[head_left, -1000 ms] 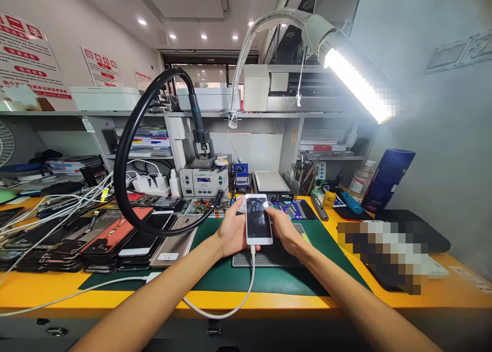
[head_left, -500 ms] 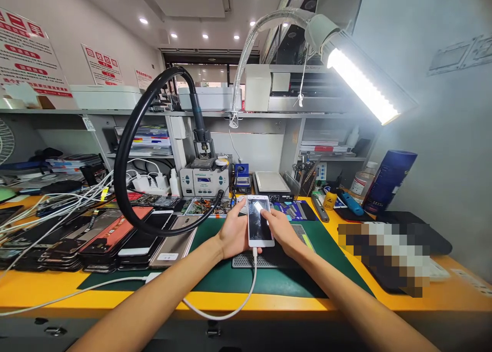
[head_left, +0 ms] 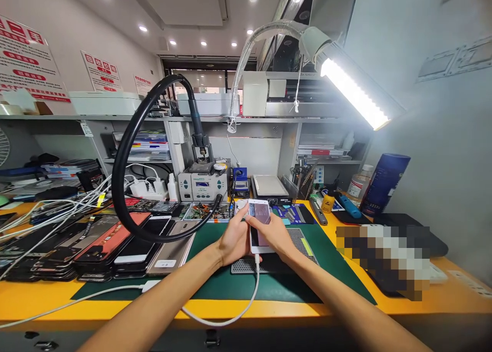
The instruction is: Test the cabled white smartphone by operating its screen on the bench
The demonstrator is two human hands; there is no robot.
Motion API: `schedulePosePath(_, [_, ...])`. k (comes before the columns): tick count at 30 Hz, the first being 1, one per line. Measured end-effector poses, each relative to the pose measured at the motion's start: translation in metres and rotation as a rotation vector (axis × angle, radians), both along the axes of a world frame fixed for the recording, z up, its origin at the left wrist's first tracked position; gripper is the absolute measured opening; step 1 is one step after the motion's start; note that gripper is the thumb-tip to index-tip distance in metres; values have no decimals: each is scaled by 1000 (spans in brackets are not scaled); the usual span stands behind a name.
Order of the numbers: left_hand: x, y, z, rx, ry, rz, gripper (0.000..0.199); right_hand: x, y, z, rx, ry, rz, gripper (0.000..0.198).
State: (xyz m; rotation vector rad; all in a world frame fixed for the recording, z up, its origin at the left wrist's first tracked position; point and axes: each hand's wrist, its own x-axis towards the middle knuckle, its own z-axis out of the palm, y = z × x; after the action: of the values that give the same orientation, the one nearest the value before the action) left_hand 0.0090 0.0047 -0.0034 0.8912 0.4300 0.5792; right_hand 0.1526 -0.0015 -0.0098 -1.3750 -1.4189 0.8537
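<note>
One hand, your left hand (head_left: 233, 239), curls round the left side of the white phone (head_left: 257, 241), raised over the green mat (head_left: 223, 289) near the middle of the bench's (head_left: 84, 311) front edge. Your right hand (head_left: 274, 235) lies along its other side, thumb across the screen; the remaining fingers are hidden, so their grip cannot be told. A white cable (head_left: 257, 283) runs from the phone's lower end, looping past that edge. A perforated plate (head_left: 242, 266) lies beneath; stacked phones (head_left: 134, 249) crowd the bench's left end.
</note>
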Motion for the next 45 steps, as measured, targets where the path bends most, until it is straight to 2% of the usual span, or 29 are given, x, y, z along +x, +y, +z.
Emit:
schedulePosePath(4, [-1, -1, 2, 3, 7, 24, 73, 5, 0, -1, -22, 53, 59, 50])
schedulePosePath(11, [-4, 3, -1, 6, -55, -14, 79, 21, 15, -18, -73, 369, 147, 38])
schedulePosePath(15, [-5, 3, 1, -8, -63, 1, 81, 20, 18, -19, -117, 431, 173, 36])
schedulePosePath(19, [-5, 2, 2, -9, -56, 8, 81, 20, 16, -17, -103, 400, 169, 35])
schedulePosePath(28, [-5, 3, -1, -4, -67, -18, 81, 19, 12, -12, -23, 199, 62, 34])
schedulePosePath(38, [0, -1, 2, 21, -13, -9, 82, 8, -1, -2, -32, 50, 8, 38])
schedulePosePath(45, [3, -6, 5, 47, -8, -10, 76, 1, -1, -1, 4, 42, -43, 42])
